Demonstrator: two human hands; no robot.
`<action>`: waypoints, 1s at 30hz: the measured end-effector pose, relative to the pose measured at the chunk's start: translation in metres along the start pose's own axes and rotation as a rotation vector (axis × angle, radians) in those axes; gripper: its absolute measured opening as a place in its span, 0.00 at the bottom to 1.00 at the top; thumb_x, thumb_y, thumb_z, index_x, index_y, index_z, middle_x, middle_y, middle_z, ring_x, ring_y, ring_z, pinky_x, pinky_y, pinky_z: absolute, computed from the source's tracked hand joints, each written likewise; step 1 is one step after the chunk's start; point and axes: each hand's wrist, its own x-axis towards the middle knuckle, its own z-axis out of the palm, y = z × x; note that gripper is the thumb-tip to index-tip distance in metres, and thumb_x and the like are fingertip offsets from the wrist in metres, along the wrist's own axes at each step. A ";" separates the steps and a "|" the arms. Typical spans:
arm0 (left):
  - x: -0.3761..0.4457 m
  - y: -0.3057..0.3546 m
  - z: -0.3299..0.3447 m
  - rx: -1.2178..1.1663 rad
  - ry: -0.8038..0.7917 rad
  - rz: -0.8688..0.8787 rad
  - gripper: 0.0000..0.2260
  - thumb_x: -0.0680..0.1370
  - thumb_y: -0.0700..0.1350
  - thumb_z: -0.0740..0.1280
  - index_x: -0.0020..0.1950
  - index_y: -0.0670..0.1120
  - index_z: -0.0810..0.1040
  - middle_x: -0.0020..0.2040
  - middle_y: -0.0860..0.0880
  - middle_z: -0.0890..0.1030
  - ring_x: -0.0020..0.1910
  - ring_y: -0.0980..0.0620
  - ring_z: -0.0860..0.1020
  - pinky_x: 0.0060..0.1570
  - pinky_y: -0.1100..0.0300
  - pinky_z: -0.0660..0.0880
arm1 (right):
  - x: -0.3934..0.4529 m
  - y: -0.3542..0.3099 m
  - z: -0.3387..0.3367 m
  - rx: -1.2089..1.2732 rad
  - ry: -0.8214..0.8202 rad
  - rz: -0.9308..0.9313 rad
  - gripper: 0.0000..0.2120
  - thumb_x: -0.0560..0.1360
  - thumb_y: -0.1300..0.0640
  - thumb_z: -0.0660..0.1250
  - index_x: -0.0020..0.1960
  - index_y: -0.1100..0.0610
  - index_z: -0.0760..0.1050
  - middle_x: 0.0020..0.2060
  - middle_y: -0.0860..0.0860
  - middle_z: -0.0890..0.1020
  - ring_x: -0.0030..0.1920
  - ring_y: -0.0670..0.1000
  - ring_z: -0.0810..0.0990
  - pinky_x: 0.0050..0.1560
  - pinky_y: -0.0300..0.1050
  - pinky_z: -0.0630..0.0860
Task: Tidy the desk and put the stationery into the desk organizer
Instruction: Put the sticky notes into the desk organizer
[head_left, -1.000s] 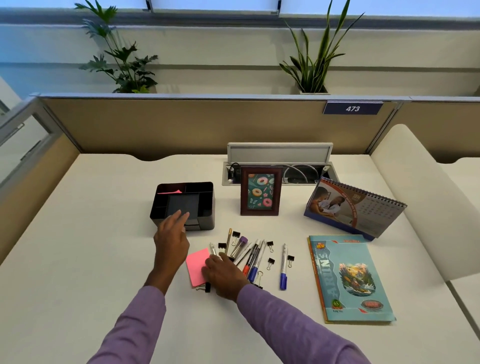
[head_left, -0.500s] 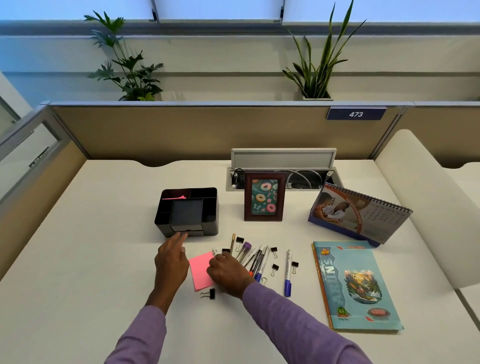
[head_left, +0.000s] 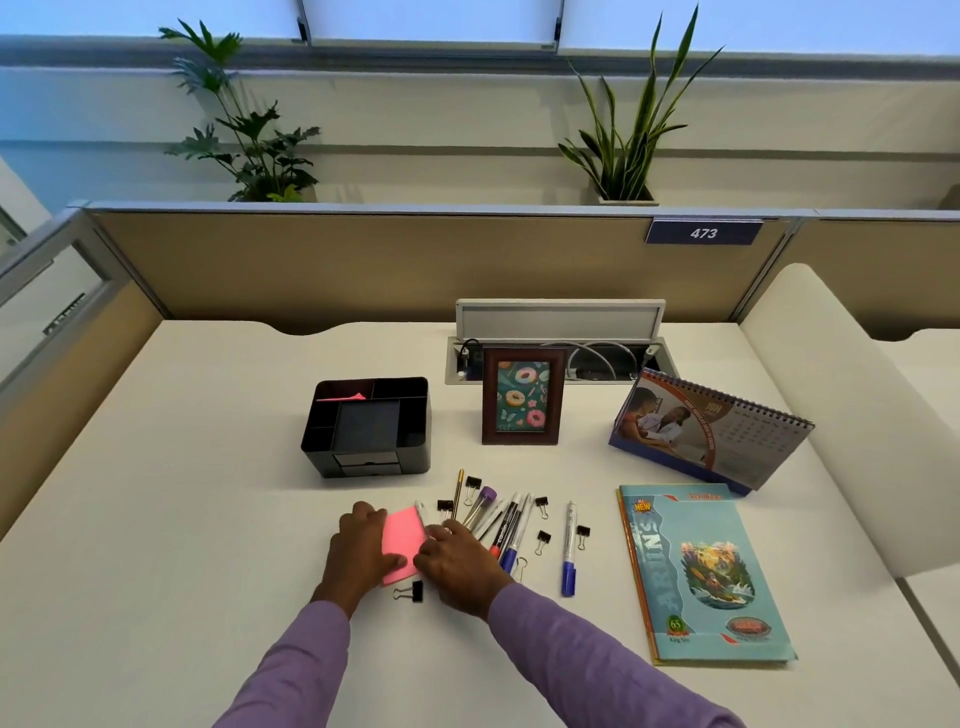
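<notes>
Both your hands are on the pink sticky-note pad, near the front middle of the tabletop.
Your left hand curls over the pad's left edge, thumb on top, gripping it; your right hand pinches the right edge with its fingertips. The pad's long axis runs front to back, its far end tipped a touch right. A binder clip lies just in front. Pens and markers fan out beside your right hand, tips toward the back edge. The black desk organizer sits behind, well apart.
</notes>
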 end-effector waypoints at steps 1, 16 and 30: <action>0.001 0.001 -0.001 0.010 -0.001 -0.008 0.36 0.70 0.58 0.75 0.73 0.46 0.67 0.67 0.46 0.68 0.65 0.46 0.68 0.58 0.54 0.71 | -0.001 -0.001 0.001 -0.001 -0.005 0.001 0.10 0.74 0.57 0.71 0.55 0.56 0.80 0.49 0.55 0.84 0.58 0.58 0.78 0.60 0.54 0.74; 0.012 -0.009 -0.037 -0.461 0.149 -0.075 0.09 0.71 0.39 0.74 0.41 0.48 0.74 0.39 0.50 0.80 0.42 0.47 0.78 0.41 0.56 0.72 | -0.027 -0.002 0.006 0.191 0.225 0.095 0.18 0.76 0.57 0.64 0.65 0.59 0.72 0.64 0.56 0.76 0.67 0.59 0.71 0.66 0.54 0.70; 0.034 -0.023 -0.185 -0.538 0.649 0.108 0.05 0.74 0.37 0.72 0.43 0.46 0.80 0.42 0.49 0.84 0.40 0.50 0.80 0.43 0.62 0.74 | -0.108 0.003 0.019 0.393 0.253 0.402 0.21 0.78 0.51 0.64 0.70 0.51 0.71 0.69 0.47 0.74 0.71 0.51 0.69 0.70 0.45 0.64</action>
